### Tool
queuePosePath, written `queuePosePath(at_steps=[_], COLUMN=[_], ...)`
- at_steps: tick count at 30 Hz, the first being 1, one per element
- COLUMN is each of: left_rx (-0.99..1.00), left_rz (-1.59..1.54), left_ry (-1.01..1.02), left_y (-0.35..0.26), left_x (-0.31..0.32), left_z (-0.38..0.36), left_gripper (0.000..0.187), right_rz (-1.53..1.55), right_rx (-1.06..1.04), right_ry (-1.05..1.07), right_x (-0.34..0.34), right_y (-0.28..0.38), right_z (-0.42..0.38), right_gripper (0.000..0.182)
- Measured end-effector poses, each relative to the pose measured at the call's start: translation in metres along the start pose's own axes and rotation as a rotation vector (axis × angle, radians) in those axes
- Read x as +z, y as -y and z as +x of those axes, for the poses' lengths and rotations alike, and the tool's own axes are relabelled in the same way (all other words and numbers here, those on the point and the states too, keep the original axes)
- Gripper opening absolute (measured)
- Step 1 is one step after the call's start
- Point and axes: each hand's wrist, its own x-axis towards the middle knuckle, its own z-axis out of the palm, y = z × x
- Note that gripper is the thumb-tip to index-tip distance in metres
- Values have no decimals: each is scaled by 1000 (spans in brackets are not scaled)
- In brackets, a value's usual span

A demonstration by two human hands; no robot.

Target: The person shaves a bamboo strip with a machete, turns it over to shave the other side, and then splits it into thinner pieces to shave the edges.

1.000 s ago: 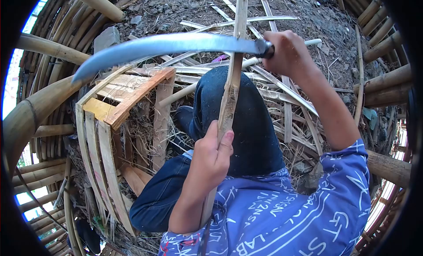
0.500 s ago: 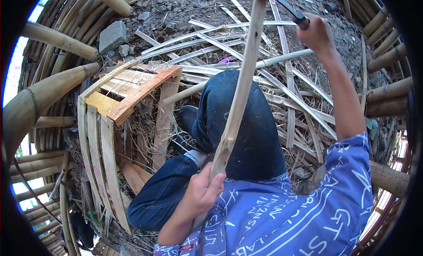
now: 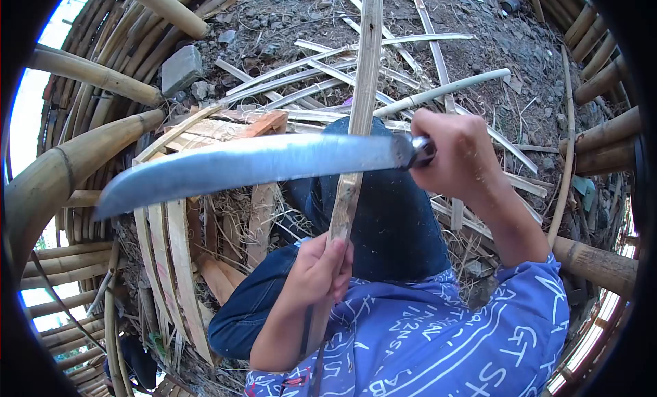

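Observation:
My right hand (image 3: 455, 151) is wrapped round the dark handle of a machete (image 3: 274, 161). Its broad blade reaches left across the view and crosses over a long bamboo strip (image 3: 369, 55). Lower down, my left hand (image 3: 320, 268) grips that strip with the thumb lying along it. The strip stands steeply from beside my body up past the top of the view, passing over my bent knee (image 3: 390, 226) in dark jeans. A knot shows on the strip just above my left hand.
A slatted wooden crate (image 3: 179, 260) stands at left, partly behind the blade. Split bamboo strips (image 3: 328, 72) and shavings litter the ground ahead. A concrete block (image 3: 182, 70) lies at upper left. Thick bamboo poles (image 3: 89, 147) frame the left side, and more poles (image 3: 595, 263) the right.
My right hand has come down and toward me, swinging the machete from the top of the view to across the strip. The strip stands more upright; my left hand still holds it.

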Motion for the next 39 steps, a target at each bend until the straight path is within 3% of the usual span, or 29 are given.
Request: queuePosePath(at_steps=[11, 13, 17, 25, 29, 39], left_rx=[46, 70, 73, 77, 79, 98], left_rz=[118, 159, 149, 170, 138, 82], left_ry=[-14, -26, -37, -76, -56, -7], left_y=[-10, -10, -10, -9, -2, 3], left_x=[7, 8, 9, 11, 9, 2], left_z=[12, 14, 15, 14, 7, 2], left_gripper=[39, 39, 38, 37, 38, 41], right_rz=[-90, -225, -242, -282, -333, -396], right_rx=[-64, -36, -19, -65, 199, 194], right_ry=[81, 202, 241, 168, 69, -58], right_x=[9, 8, 16, 19, 12, 12], right_y=[2, 1, -10, -23, -66, -92], right_z=[5, 11, 19, 27, 53, 80], right_gripper=[21, 23, 25, 22, 11, 15])
